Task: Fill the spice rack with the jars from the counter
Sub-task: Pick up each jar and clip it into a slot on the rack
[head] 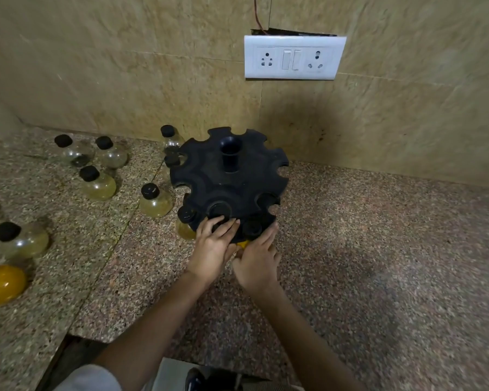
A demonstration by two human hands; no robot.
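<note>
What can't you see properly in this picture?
- Yellow jar at the rack's near edge: mostly hidden by the left hand and right hand.
- Orange jar: cut off by the left edge.
- Rack's lower level: hidden under its top disc.

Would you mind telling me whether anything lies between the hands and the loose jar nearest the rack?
Nothing visible does. The jar stands on bare counter just left of the rack, and both the left hand and right hand are at the rack's front edge with open granite between.
</note>
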